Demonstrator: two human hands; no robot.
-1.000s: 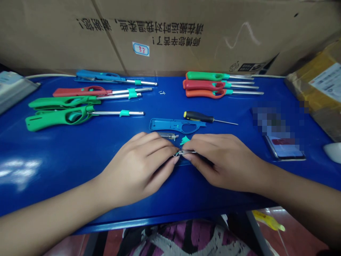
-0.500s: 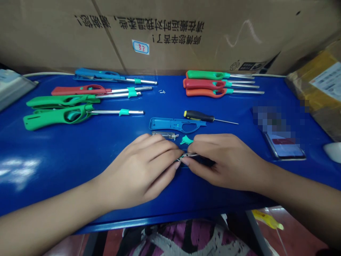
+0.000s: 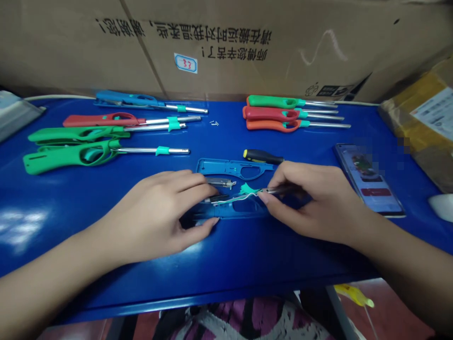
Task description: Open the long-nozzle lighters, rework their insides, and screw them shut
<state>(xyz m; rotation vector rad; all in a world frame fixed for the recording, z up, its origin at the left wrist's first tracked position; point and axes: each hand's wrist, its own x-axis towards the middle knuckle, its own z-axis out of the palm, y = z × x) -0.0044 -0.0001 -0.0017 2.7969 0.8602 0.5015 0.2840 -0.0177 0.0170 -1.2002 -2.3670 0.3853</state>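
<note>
The right hand (image 3: 314,203) pinches a slim metal tube (image 3: 278,190) between thumb and fingers above the middle of a glossy blue bench (image 3: 247,264). White and green wires (image 3: 240,198) run from the tube's end leftward to a small black part (image 3: 216,199) at the fingertips of the left hand (image 3: 155,212). That hand's thumb stands apart from its fingers; whether it grips the black part cannot be told.

Under the wires, between the hands, lies a blue handle half (image 3: 244,208), partly hidden. Just beyond it, toward the bench's far edge, are a clear cartridge (image 3: 222,182) and a teal trigger piece (image 3: 248,189). Farther still lie a second blue handle half (image 3: 226,167), its inside facing up, and a black-and-yellow screwdriver (image 3: 262,155), its shaft hidden by the right hand.

Toward the bench's far left corner, blue, red and green long-necked lighters (image 3: 71,157) lie with necks pointing right. A few tiny screws (image 3: 213,123) sit near them. Green, red and orange lighters (image 3: 271,113) lie close together right of centre, near the far edge. A lit phone (image 3: 371,184) rests near the right edge. A large cardboard box (image 3: 226,80) stands along the far edge.
</note>
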